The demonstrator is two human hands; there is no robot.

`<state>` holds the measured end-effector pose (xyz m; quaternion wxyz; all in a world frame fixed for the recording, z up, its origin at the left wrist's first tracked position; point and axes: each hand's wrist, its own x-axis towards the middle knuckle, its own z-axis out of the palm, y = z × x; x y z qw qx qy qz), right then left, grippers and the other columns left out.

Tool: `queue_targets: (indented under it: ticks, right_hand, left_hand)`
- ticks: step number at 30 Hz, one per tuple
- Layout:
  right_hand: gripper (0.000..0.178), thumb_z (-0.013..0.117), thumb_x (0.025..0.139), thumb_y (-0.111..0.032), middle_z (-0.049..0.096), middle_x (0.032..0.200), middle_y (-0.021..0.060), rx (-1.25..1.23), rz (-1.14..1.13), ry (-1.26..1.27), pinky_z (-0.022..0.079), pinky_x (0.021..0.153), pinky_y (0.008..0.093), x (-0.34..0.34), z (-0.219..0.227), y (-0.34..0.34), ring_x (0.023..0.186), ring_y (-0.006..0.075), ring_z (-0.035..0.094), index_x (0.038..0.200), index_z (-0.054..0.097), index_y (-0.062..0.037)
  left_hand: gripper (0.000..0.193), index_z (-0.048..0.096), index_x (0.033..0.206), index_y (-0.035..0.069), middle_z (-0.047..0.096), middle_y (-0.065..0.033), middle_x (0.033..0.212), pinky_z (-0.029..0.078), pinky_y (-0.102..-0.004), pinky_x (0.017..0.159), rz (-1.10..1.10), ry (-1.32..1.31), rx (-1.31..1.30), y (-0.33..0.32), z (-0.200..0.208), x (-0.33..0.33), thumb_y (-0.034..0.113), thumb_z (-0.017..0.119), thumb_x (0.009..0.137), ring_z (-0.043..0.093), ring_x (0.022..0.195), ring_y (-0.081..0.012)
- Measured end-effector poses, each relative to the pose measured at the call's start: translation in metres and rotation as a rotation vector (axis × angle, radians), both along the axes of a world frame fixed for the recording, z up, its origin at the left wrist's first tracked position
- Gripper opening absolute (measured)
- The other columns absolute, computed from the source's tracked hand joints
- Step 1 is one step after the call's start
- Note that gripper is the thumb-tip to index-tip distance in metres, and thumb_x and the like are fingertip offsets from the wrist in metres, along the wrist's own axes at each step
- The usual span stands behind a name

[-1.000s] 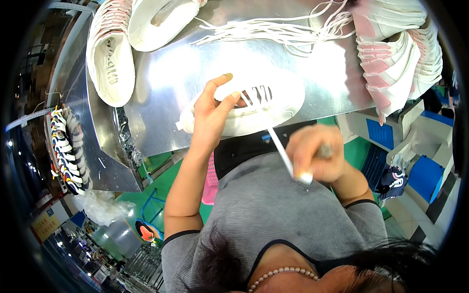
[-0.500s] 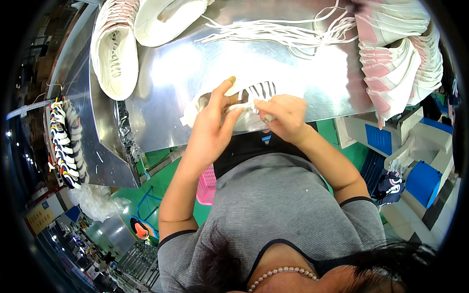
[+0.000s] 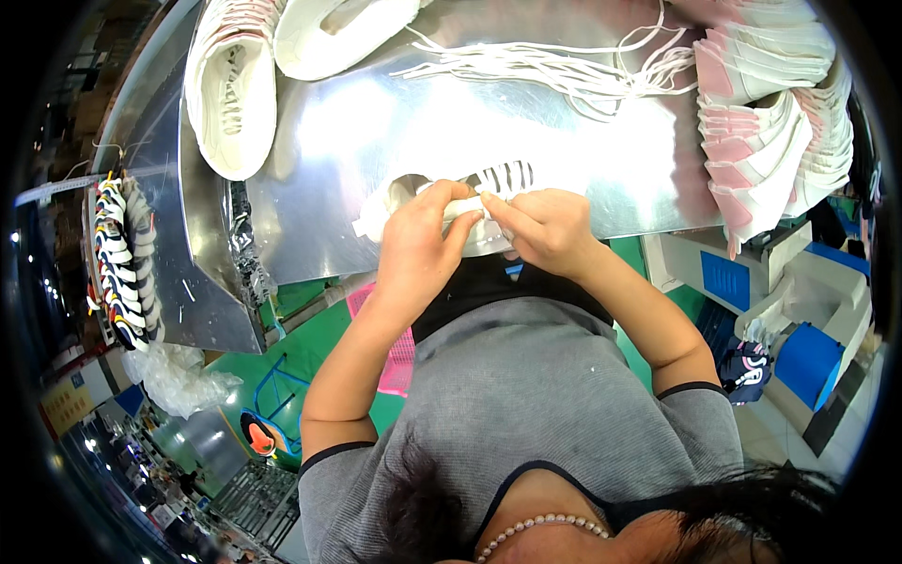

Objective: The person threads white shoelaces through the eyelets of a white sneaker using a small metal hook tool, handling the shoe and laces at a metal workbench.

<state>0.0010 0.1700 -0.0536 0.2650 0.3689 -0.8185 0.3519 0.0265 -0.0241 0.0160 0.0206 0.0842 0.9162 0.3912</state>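
Observation:
A white shoe upper (image 3: 376, 214) lies on the metal table in front of me, with white laces (image 3: 508, 176) running across its front in parallel rows. My left hand (image 3: 423, 237) is closed on the upper's near edge, thumb and fingers pinching a white strip there. Right beside it, my right hand (image 3: 552, 226) is closed too, thumb and forefinger pressed together at the end of that strip. Whatever sits between the right fingertips is too small and hidden to make out.
Loose white shoelaces (image 3: 564, 70) are spread across the far side of the metal table (image 3: 319, 216). Nested white shoe uppers (image 3: 230, 113) stand far left; stacked white-and-pink uppers (image 3: 752, 141) fill the right. A pink basket (image 3: 398, 362) is below the table edge.
My left hand's raised forefinger has come down and curled onto the upper, nearer the right hand. The right hand stays pinched in nearly the same place. The view has shifted slightly.

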Motion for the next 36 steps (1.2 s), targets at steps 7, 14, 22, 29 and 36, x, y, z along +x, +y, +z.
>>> queue_targets:
  ticks: [7, 14, 22, 29, 36]
  right_hand:
    - [0.049, 0.071, 0.068, -0.005, 0.054, 0.068, -0.0031, 0.087, 0.054, -0.034, 0.043, 0.049, 0.0292, 0.001, 0.006, 0.010, 0.054, 0.0134, 0.054, 0.117, 0.072, -0.0108]
    - [0.026, 0.065, 0.092, -0.009, 0.068, 0.085, 0.0126, -0.269, 0.028, -0.881, 0.052, 0.065, 0.0390, 0.029, 0.042, 0.012, 0.074, 0.0312, 0.067, 0.116, 0.057, -0.0033]
    - [0.016, 0.061, 0.098, -0.011, 0.068, 0.085, 0.0171, -0.223, -0.016, -1.057, 0.052, 0.067, 0.0416, 0.036, 0.047, 0.010, 0.076, 0.0356, 0.068, 0.105, 0.052, -0.0003]
    - [0.016, 0.060, 0.098, -0.014, 0.066, 0.081, 0.0165, -0.118, -0.107, -0.936, 0.049, 0.060, 0.0433, 0.040, 0.039, -0.008, 0.070, 0.0366, 0.065, 0.099, 0.049, -0.0024]
    - [0.016, 0.060, 0.097, -0.017, 0.064, 0.077, 0.0151, -0.159, -0.115, -0.956, 0.047, 0.058, 0.0457, 0.038, 0.042, -0.002, 0.068, 0.0362, 0.064, 0.096, 0.049, -0.0051]
  left_hand:
    - [0.018, 0.064, 0.101, 0.000, 0.072, -0.0141, 0.089, 0.053, -0.0339, 0.074, 0.042, -0.113, 0.026, 0.001, 0.002, 0.000, 0.010, 0.073, 0.088, 0.070, 0.082, -0.0247]
    - [0.018, 0.064, 0.098, 0.005, 0.071, -0.0142, 0.085, 0.052, -0.0420, 0.063, 0.068, 0.053, -0.046, 0.006, -0.010, 0.002, 0.014, 0.074, 0.085, 0.068, 0.071, -0.0336]
    - [0.019, 0.065, 0.097, 0.005, 0.068, -0.0143, 0.078, 0.051, -0.0410, 0.061, 0.091, 0.114, -0.027, 0.010, -0.008, 0.008, 0.010, 0.075, 0.082, 0.067, 0.069, -0.0320]
    - [0.018, 0.066, 0.099, 0.001, 0.071, -0.0141, 0.088, 0.052, -0.0377, 0.065, -0.046, 0.291, -0.125, 0.013, -0.021, 0.020, -0.001, 0.074, 0.083, 0.068, 0.074, -0.0319]
    - [0.022, 0.065, 0.105, 0.001, 0.071, -0.0150, 0.089, 0.052, -0.0369, 0.062, -0.071, 0.369, -0.133, 0.010, -0.021, 0.024, -0.004, 0.071, 0.084, 0.068, 0.072, -0.0306]
